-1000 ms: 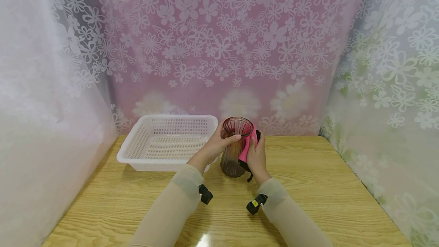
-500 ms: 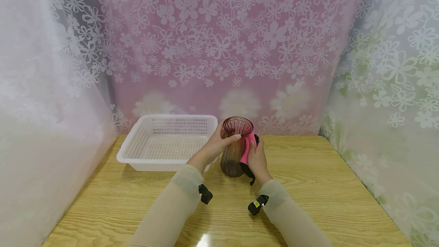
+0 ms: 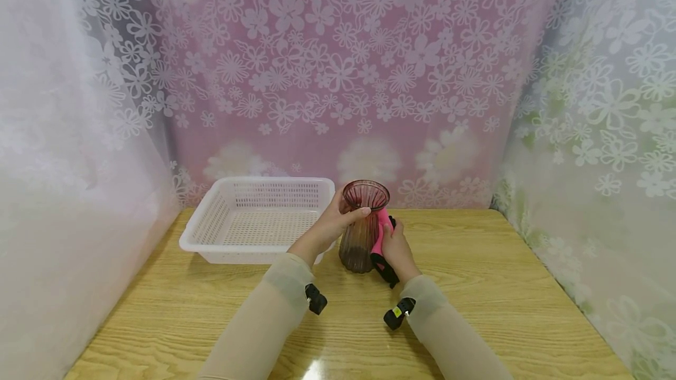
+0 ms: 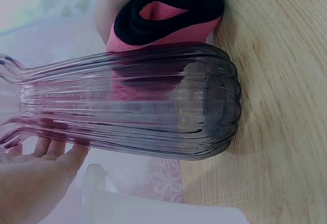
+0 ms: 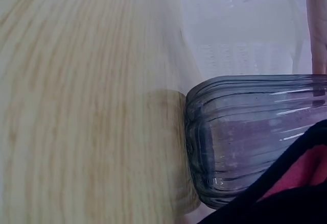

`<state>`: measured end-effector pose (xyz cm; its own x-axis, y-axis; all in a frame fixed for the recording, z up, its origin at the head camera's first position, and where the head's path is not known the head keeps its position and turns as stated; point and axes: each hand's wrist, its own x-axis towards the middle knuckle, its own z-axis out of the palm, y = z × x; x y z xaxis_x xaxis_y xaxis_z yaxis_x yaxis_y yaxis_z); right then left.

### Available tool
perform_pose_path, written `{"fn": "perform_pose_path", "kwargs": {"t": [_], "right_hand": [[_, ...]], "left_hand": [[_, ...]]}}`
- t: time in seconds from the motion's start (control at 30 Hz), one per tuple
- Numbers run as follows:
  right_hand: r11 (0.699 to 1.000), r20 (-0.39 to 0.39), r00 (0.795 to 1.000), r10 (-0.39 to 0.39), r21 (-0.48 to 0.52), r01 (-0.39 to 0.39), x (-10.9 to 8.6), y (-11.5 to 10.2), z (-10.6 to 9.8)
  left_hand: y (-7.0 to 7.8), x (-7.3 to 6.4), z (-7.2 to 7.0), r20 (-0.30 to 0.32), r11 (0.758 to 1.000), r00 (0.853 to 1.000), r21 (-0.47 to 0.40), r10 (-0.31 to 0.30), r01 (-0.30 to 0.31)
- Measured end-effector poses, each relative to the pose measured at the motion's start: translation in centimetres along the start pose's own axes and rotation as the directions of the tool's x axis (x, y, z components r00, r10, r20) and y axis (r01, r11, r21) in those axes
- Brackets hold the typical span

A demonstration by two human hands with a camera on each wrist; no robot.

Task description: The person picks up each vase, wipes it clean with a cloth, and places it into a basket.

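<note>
While the left hand [image 3: 328, 221] grips the vase [image 3: 359, 248] near its neck, the thumb lies across the near side just under the rim and the fingers go round the left side, as the left wrist view also shows. The right hand [image 3: 398, 251] is set lower, on the other side of the vase; it grips a pink and black cloth [image 3: 378, 244], with the thumb over the pink face and the cloth against the glass. From the left wrist, the cloth shows as a folded bundle with a thick black edge.

Both forearms come in from the near edge and slant inward, the left one up and to the right, the right one up and to the left, so the hands meet around the vase. Beige sleeves [image 3: 259, 321] reach to the wrists, and a small black camera [image 3: 317, 299] sits on the inner side of each wrist.

The vase is ribbed, clear glass, pinkish at the flared mouth and greyer toward the base. It stands upright on the wood-grain table [image 3: 486, 286], just right of a white basket [image 3: 232, 248] with slotted walls. Behind the table hangs a pink flowered curtain [image 3: 338, 75]; paler flowered curtains [image 3: 602, 133] close off both sides.
</note>
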<state>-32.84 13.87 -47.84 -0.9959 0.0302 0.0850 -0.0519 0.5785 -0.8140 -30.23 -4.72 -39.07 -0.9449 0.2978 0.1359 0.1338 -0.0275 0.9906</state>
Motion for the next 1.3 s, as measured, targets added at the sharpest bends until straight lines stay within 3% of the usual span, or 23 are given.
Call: {"fn": "perform_pose_path", "kwargs": {"t": [0.53, 0.77, 1.03, 1.3], "right_hand": [[0.993, 0.129, 0.988, 0.082, -0.100, -0.069, 0.7, -0.1, -0.7], [0.993, 0.195, 0.974, 0.113, -0.039, -0.107, 0.8, -0.2, -1.4], [0.993, 0.190, 0.975, 0.115, 0.017, -0.120, 0.9, 0.1, -2.5], [0.989, 0.199, 0.971, 0.134, 0.029, -0.143, 0.7, -0.5, -4.4]], "left_hand": [[0.1, 0.0, -0.2, -0.006, 1.000, 1.000, 0.017, -0.018, 0.018], [0.1, 0.1, -0.4, 0.009, 1.000, 1.000, 0.018, -0.005, 0.005], [0.0, 0.2, -0.8, 0.031, 1.000, 0.999, 0.012, -0.016, 0.016], [-0.4, 0.8, -1.5, 0.088, 0.999, 0.996, -0.035, 0.013, -0.010]]}}
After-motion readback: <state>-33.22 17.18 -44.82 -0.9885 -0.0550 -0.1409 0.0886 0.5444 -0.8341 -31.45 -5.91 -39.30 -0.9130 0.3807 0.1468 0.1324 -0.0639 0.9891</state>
